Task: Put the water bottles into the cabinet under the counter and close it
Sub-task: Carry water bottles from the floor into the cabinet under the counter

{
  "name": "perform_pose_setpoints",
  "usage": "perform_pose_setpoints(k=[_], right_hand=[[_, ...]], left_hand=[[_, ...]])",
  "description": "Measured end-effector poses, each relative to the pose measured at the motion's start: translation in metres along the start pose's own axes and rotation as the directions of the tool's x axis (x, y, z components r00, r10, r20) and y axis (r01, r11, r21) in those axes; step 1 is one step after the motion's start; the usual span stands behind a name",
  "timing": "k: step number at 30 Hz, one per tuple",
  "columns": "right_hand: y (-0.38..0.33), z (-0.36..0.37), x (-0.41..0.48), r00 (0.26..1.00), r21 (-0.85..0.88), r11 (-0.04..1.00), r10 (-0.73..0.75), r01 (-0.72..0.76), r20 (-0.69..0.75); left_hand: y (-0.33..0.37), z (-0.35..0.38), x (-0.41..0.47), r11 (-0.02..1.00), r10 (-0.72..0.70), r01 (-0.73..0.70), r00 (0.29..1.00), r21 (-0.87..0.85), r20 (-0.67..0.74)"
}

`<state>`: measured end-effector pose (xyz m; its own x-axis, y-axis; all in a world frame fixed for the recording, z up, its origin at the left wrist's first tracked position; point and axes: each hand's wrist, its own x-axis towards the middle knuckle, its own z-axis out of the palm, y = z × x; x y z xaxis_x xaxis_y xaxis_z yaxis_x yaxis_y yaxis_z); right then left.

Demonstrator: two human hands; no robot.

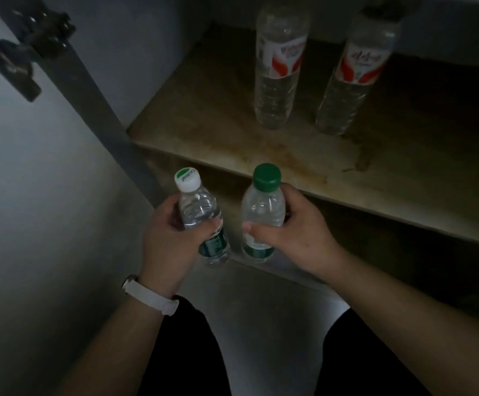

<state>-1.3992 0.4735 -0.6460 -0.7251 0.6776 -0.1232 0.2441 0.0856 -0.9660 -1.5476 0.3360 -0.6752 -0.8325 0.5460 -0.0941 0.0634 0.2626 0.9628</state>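
My left hand [166,238] grips a small water bottle with a white cap [201,212] and a dark green label. My right hand [292,232] grips a second small bottle with a green cap [264,207]. Both bottles are upright, side by side, just in front of the cabinet's lower edge. Inside the open cabinet, two taller bottles with red and white labels stand on the brown shelf [204,121]: one at the back middle [278,70], the other to its right [355,72].
The open cabinet door [27,195] stands at my left, with a dark metal hinge [24,50] near its top. The cabinet's left wall [152,52] rises behind the shelf. My knees in dark trousers [192,352] are at the bottom over a pale floor [269,315].
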Motion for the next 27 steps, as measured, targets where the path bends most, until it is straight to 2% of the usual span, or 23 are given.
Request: perform_pose_setpoints(k=[8, 17, 27], right_hand=[[-0.026, 0.003, 0.025, 0.991, 0.056, 0.992, -0.118, 0.115, 0.065], [-0.093, -0.005, 0.058, 0.95, 0.022, 0.95, -0.31, 0.311, -0.033], [-0.129, 0.004, 0.108, 0.908, -0.062, 0.917, -0.399, 0.394, -0.131]], left_hand=[[0.034, -0.019, 0.022, 0.99, 0.133, -0.135, 0.99, -0.041, -0.049], [0.115, -0.041, 0.053, 0.948, 0.301, -0.305, 0.952, -0.086, -0.061], [0.14, -0.032, 0.109, 0.918, 0.319, -0.336, 0.941, -0.21, -0.111]])
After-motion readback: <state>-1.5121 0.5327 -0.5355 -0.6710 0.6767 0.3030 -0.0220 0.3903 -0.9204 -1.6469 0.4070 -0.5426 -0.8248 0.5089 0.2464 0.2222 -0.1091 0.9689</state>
